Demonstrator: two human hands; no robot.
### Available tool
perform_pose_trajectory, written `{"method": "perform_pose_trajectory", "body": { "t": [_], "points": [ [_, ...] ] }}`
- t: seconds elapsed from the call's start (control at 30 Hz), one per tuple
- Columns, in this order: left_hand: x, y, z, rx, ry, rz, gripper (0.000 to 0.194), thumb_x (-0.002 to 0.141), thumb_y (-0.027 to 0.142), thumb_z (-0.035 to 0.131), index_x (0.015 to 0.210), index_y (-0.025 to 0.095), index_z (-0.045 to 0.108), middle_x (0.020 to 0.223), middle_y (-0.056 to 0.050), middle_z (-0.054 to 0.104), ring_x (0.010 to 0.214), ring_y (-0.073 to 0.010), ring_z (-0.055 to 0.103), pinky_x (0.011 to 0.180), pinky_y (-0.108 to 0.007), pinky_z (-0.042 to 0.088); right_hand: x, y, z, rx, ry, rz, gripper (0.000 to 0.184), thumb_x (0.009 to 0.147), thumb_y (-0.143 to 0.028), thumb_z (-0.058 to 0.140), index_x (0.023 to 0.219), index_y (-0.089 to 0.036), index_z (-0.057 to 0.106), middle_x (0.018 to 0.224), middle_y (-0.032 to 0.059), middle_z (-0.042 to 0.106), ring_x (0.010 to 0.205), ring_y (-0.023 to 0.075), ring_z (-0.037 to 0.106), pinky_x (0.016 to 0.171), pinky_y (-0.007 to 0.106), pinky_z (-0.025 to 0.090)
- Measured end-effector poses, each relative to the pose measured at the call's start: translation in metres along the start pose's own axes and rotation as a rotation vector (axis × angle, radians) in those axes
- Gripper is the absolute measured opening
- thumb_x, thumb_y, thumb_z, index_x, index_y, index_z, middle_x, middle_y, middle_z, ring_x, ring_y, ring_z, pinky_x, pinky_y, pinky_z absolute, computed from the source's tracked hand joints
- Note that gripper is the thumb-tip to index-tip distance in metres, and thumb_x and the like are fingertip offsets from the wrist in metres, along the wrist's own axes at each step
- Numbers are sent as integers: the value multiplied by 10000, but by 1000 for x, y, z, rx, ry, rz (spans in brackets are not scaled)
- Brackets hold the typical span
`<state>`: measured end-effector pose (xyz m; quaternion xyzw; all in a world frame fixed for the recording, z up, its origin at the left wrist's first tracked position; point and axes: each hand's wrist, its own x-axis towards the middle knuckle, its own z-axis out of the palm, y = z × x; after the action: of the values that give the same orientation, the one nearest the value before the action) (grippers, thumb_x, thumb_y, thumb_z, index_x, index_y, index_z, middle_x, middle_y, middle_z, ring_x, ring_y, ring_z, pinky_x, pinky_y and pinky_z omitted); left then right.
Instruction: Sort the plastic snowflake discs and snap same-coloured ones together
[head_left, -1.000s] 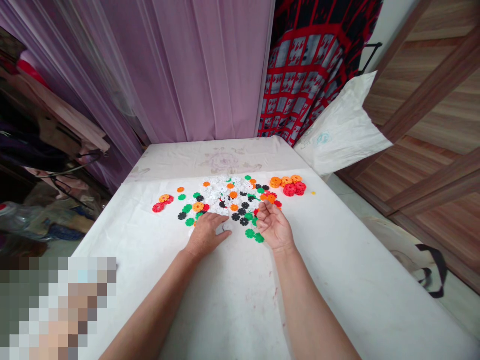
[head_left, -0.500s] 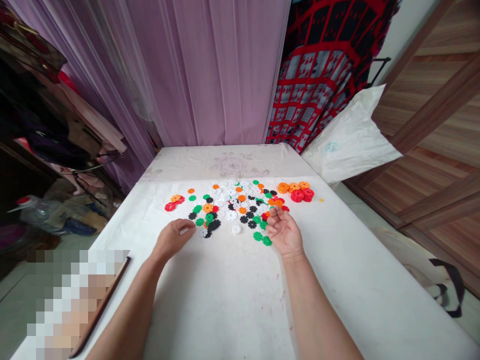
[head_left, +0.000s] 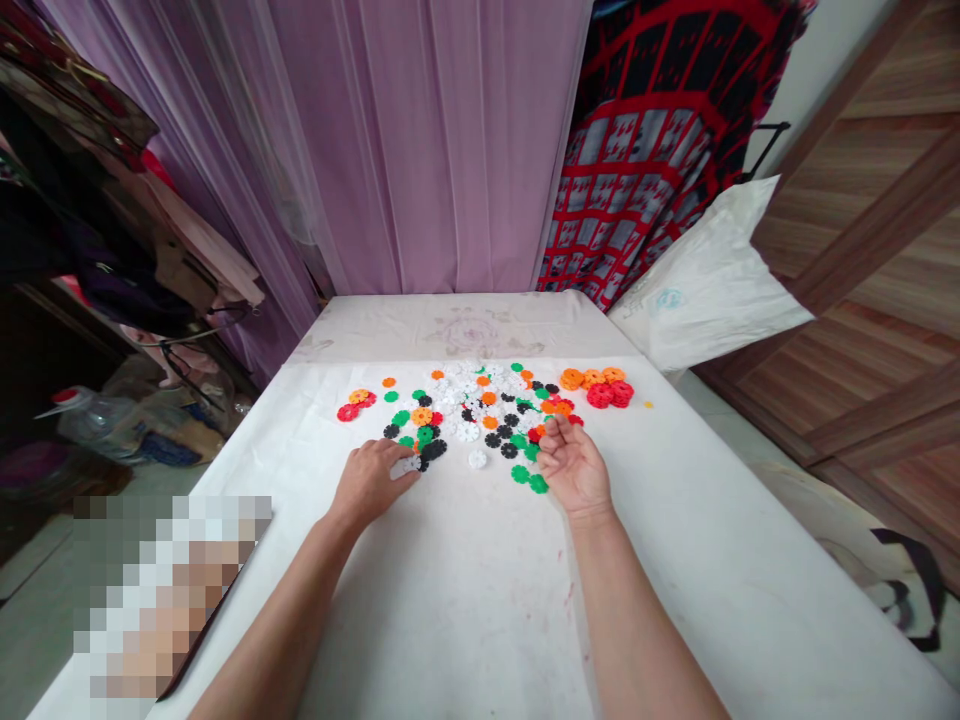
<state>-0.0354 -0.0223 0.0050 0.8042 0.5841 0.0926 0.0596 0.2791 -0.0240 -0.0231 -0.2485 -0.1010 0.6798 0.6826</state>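
A loose pile of small notched plastic discs, among them white discs (head_left: pixel 466 431), black discs (head_left: pixel 433 449), green discs (head_left: pixel 520 474) and orange discs (head_left: pixel 488 398), lies on the white-covered table (head_left: pixel 450 600). My left hand (head_left: pixel 373 480) is at the pile's near left side, palm down. Its thumb and fingers are apart around a white disc (head_left: pixel 410 464) that still lies on the table. At the right side, my right hand (head_left: pixel 576 468) is turned palm up with its fingers curled in, beside green and orange discs. Whatever those fingers hold is hidden.
Stacked orange discs (head_left: pixel 592 377) and red discs (head_left: pixel 610 395) stand at the right; a smaller red and orange group (head_left: pixel 355 404) lies left. A white bag (head_left: pixel 712 285) leans by the table's right edge. A dark-edged, pixelated item (head_left: pixel 206 610) lies front left.
My left hand has moved right and turned palm down, its fingers reaching the white disc at the near left. My right hand keeps its curled pose. The whole view has shifted slightly.
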Motion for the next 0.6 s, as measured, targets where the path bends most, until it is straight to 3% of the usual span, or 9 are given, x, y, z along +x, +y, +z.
{"method": "perform_pose_trajectory", "body": {
  "t": [0.13,0.23,0.33,0.43,0.6],
  "points": [
    [0,6,-4,-80,58,-14,277,835,394,596,1056,256,691,1013,-52,728,939,-254,664,837,-384,495,1,0,0,-17,-16,-12,86,805,-250,696,887,-223,694,816,-12,739,574,79,576,405,161,434],
    [6,23,-5,-149,106,32,298,849,400,590,1086,248,688,1058,-61,728,989,-259,663,878,-396,491,2,0,0,-8,-22,-7,86,800,-248,701,882,-224,690,808,-20,738,574,73,579,408,155,436],
    [16,48,1,-214,66,120,284,847,349,608,1096,238,688,1082,-67,730,1002,-247,666,908,-387,488,2,0,0,-12,-32,-3,97,793,-251,712,883,-231,683,807,-35,740,579,64,583,417,143,437],
    [27,69,9,-215,17,120,280,820,299,648,1091,229,671,1027,-66,737,958,-245,674,873,-377,503,3,0,0,-30,-43,-5,103,791,-261,720,883,-241,677,808,-42,740,576,60,580,422,140,439],
    [35,80,14,-171,-10,121,246,815,268,653,1056,220,654,1015,-72,734,975,-260,663,878,-394,500,5,1,1,-4,-40,6,103,784,-247,720,878,-236,680,803,-38,737,566,58,571,410,135,431]
  ]
}}
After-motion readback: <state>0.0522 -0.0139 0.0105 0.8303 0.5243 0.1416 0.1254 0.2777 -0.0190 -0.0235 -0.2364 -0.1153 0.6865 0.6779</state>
